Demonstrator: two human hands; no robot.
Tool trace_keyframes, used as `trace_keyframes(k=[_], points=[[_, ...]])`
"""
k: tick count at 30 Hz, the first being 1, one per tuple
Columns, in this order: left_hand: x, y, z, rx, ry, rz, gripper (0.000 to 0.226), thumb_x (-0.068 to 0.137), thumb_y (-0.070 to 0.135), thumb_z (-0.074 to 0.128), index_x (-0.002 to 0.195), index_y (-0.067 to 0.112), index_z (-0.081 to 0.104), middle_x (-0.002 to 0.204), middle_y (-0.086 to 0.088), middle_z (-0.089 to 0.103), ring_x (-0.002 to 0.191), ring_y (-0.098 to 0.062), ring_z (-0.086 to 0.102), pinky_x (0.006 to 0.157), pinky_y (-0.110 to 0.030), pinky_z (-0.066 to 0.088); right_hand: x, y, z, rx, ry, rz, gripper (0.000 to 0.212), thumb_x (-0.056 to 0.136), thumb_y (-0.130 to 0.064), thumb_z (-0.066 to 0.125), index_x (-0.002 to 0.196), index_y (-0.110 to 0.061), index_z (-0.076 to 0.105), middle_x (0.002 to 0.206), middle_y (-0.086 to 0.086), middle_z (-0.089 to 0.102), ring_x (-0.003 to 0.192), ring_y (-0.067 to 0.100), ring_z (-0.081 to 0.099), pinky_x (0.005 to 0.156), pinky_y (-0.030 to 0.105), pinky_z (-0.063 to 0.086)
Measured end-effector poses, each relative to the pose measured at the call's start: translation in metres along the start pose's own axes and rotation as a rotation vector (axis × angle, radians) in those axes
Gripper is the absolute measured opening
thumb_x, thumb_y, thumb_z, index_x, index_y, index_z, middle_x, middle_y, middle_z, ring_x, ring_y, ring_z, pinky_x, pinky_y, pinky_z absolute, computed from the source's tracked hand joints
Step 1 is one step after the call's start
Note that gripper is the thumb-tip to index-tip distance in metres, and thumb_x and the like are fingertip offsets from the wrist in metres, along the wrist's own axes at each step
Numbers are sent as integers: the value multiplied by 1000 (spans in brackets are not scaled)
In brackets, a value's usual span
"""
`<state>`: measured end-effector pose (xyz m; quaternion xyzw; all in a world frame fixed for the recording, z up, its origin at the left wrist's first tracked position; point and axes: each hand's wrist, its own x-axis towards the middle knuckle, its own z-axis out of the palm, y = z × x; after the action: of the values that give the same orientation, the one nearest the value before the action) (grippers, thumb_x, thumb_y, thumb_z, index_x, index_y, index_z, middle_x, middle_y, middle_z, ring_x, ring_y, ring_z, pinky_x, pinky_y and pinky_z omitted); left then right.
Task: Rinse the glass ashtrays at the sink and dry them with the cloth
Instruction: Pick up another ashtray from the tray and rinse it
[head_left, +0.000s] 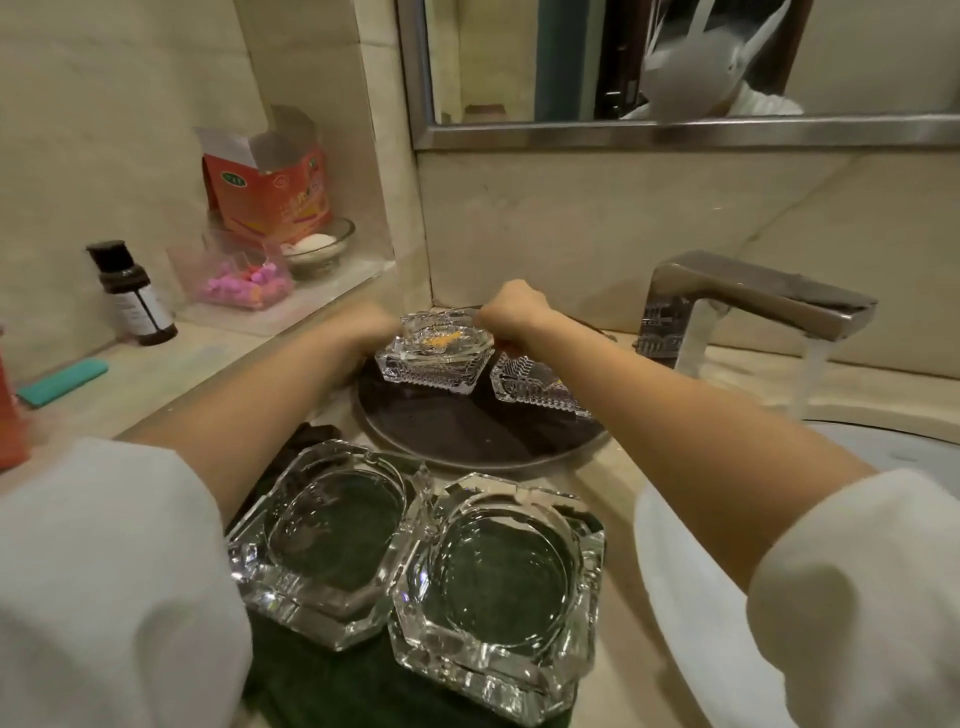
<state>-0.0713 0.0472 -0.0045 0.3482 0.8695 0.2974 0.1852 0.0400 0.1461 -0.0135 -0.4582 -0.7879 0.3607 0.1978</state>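
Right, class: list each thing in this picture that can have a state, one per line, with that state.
Tap: running.
Ashtray on tray: gripped by left hand and right hand, orange bits inside.
Two front ashtrays: upright on dark cloth.
Red box: open.
Bottle: capped.

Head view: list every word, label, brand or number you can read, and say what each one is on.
No text can be read.
Red and orange carton: yellow print and a green oval logo, too blurred.
Dark bottle: pale label, print too small.
Faucet: no marking visible.
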Motion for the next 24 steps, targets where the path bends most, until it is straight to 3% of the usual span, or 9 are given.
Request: trace_keyframes(k=[3,5,9,12,13,15,17,20,24], points=[[4,0,5,-85,18,-31,21,96,8,45,76,3,50,65,-5,35,56,-15,31,50,-25,26,1,1,1,-21,26,-34,26,90,-8,53,65,-6,44,84,12,56,71,23,56,53,26,46],[5,0,6,-172,73,-35,27,95,6,46,69,6,46,66,-5,37,57,-15,33,51,-26,27,-2,3,-1,21,60,-53,22,89,-11,57,70,-4,51,83,12,59,73,23,57,61,30,51],[-2,9,-5,-422,119,20,10,92,5,53,99,2,59,81,-6,52,66,-14,47,57,-26,41,-20,2,-20,155,152,-102,24,86,-16,60,93,5,67,74,8,60,59,18,53,58,30,51],[-22,21,-13,-615,0,46,9,89,0,53,86,7,58,96,-11,62,84,-21,62,73,-30,53,-42,3,-41,232,198,-128,20,85,-16,59,93,1,67,90,13,67,69,21,59,71,40,57],[-32,26,-13,-654,-56,60,12,89,-2,52,83,8,56,90,-12,64,79,-20,65,73,-30,54,-51,6,-47,246,198,-135,18,86,-16,58,92,-1,66,93,13,68,70,20,59,72,40,57],[-58,37,-13,-677,-167,86,12,90,-4,48,84,5,53,72,-10,65,54,-14,66,54,-23,54,-71,14,-59,244,188,-144,23,87,-16,55,97,3,65,89,13,67,64,17,56,68,36,54],[-87,48,-10,-667,-259,102,10,93,-3,46,86,1,52,71,-12,62,44,-11,63,42,-20,51,-94,24,-72,249,153,-128,27,89,-16,53,103,5,63,84,12,62,60,15,52,59,31,48],[-126,63,-1,-651,-361,127,5,92,2,50,92,-2,54,75,-14,64,58,-17,64,46,-21,53,-129,43,-94,291,93,-86,23,94,-17,50,99,3,60,84,18,61,69,19,49,53,26,41],[-176,90,33,-758,-459,116,6,94,1,46,98,-1,50,77,-14,61,60,-18,63,48,-23,54,-172,74,-136,339,107,-62,19,96,-15,46,100,-7,63,74,3,59,67,16,44,49,22,35]])
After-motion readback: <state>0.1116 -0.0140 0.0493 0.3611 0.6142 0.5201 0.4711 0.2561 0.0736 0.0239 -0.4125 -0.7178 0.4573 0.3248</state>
